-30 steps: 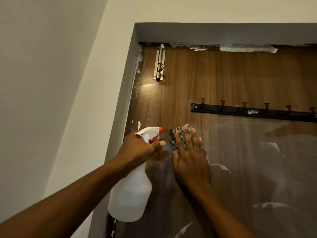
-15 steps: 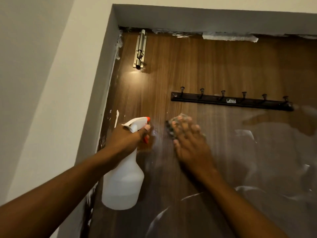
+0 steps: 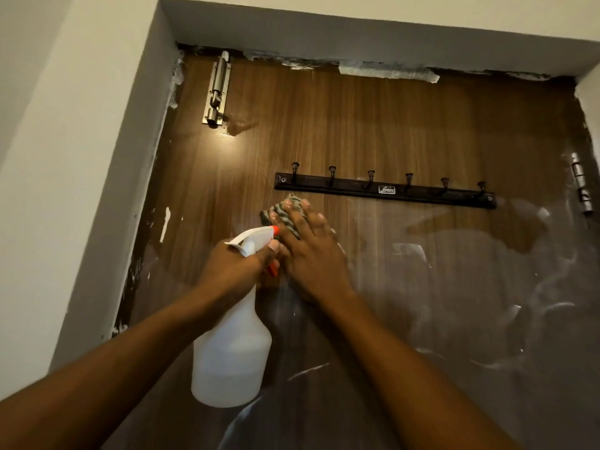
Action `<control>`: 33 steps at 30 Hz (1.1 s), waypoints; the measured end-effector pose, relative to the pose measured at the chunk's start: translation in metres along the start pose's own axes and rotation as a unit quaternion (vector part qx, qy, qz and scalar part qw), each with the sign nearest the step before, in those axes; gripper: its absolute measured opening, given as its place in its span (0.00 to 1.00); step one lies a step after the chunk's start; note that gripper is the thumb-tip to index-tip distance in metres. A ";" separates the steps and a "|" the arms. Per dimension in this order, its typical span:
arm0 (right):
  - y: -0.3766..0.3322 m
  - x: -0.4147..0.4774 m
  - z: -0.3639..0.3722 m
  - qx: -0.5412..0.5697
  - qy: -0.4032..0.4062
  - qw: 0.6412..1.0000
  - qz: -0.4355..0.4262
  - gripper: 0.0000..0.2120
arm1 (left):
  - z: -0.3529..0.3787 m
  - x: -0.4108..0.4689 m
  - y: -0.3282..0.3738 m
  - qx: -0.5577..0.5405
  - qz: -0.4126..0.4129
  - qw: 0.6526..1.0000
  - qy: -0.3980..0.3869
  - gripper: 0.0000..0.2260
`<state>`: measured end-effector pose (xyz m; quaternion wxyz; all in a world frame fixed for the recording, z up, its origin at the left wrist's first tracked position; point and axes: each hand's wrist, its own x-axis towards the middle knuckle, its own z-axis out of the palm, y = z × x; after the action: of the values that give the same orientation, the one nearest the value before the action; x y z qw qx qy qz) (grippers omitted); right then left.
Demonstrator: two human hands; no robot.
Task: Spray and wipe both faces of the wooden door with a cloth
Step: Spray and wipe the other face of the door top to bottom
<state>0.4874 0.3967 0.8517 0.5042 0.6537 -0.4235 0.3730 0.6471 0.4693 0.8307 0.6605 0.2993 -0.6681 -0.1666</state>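
Standing in the left third of the frame are one pale wall (image 3: 65, 157) and one grey door reveal (image 3: 139, 190). Right of them, one steel slide bolt (image 3: 217, 89) is fixed at the upper left of the wooden door (image 3: 324, 125). Below centre-left, the left hand (image 3: 233, 271) wraps the neck of the single white spray bottle (image 3: 232, 352), fingers curled round it and one fingertip beside the orange trigger. At centre, the one striped cloth (image 3: 285, 209) lies flat against the door just beneath the left end of the hook rail (image 3: 386, 191). The right hand (image 3: 311, 251) presses it there with straight, spread fingers, gripping nothing. One second ago the cloth sat lower and left of the rail, and the bottle's nozzle stood apart from the right hand. Now the cloth has climbed to the rail's underside, and the orange nozzle tip meets the edge of that hand. This suggests the wiping stroke is working upward on the face in view; the door's other face is not shown and is judged still to be done. Further right, the rail carries six hooks, and one strip of pale tape (image 3: 386, 73) lies above it. One hinge (image 3: 581, 186) shows at the far right edge, with glossy streaks (image 3: 470, 303) below it.
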 end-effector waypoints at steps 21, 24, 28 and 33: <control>0.149 -0.129 -0.027 -0.024 -0.002 0.990 0.142 0.28 | 0.068 -0.019 0.015 0.024 -0.009 0.999 0.032 0.23; 0.169 -0.101 -0.037 -0.012 0.048 0.951 0.306 0.29 | 0.077 -0.020 0.013 0.012 -0.006 1.000 0.021 0.24; 0.135 -0.041 -0.035 0.006 0.048 0.946 0.321 0.29 | 0.087 -0.017 0.016 -0.001 0.009 1.000 0.009 0.24; 0.127 -0.080 -0.030 -0.006 0.003 0.993 0.119 0.28 | 0.104 -0.012 0.019 -0.025 0.003 1.000 -0.019 0.25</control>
<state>0.3383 0.4235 0.8281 0.4617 0.5946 -0.4986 0.4297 0.5408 0.4731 0.8253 0.6555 0.2778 -0.6769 -0.1869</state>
